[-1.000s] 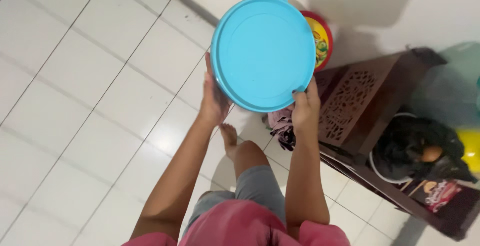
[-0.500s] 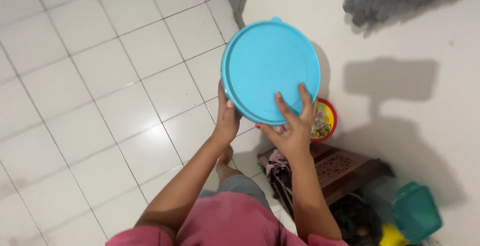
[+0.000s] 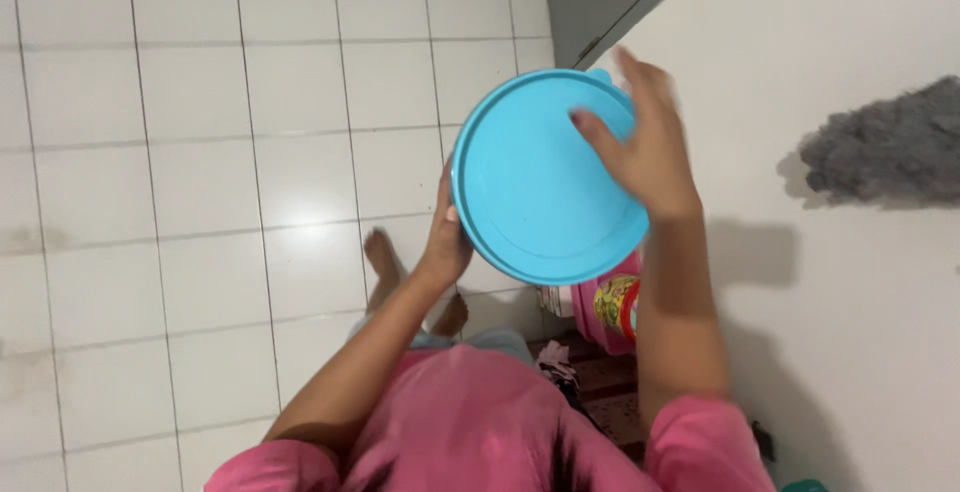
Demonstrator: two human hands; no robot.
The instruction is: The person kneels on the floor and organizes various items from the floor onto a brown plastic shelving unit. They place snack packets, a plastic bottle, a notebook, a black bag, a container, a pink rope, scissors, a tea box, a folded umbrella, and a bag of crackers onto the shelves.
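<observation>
Right hand (image 3: pixel 650 152) shifted from the blue lid's (image 3: pixel 530 182) lower edge to its upper face — fingers spread flat; left hand (image 3: pixel 447 242) grips the lid's left rim.

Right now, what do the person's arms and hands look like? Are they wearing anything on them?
Both arms are bare from the short pink sleeves down. The left hand and right hand have no gloves, and no watch, bracelet or ring shows. The right hand looks a little blurred. The sleeves belong to a plain pink shirt.
</observation>
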